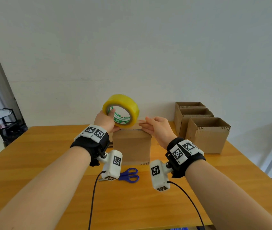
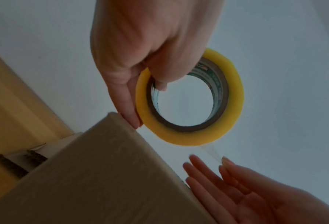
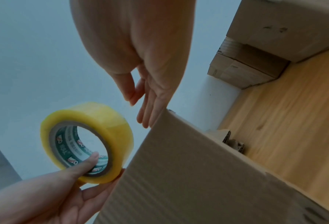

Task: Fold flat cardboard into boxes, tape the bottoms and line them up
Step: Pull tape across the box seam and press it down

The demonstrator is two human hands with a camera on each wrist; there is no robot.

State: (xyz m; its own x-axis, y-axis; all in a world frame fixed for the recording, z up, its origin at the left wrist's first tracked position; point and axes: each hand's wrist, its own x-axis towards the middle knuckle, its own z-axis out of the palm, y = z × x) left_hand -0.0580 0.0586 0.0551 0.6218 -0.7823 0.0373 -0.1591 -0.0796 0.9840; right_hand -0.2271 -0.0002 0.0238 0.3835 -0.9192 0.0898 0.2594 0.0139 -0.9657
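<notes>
Yellow tape roll (image 1: pixel 121 110) gripped by left hand (image 1: pixel 104 121), thumb through core, just above box (image 1: pixel 132 146) | tape end pinched by right hand (image 1: pixel 156 128) at box's right edge | strip runs left-right across box bottom.

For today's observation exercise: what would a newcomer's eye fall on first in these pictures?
The yellow tape, held up in the left hand above a box at the table's middle. Then the right hand, pinching the tape's free end. Three open boxes line the table's right side.
</notes>
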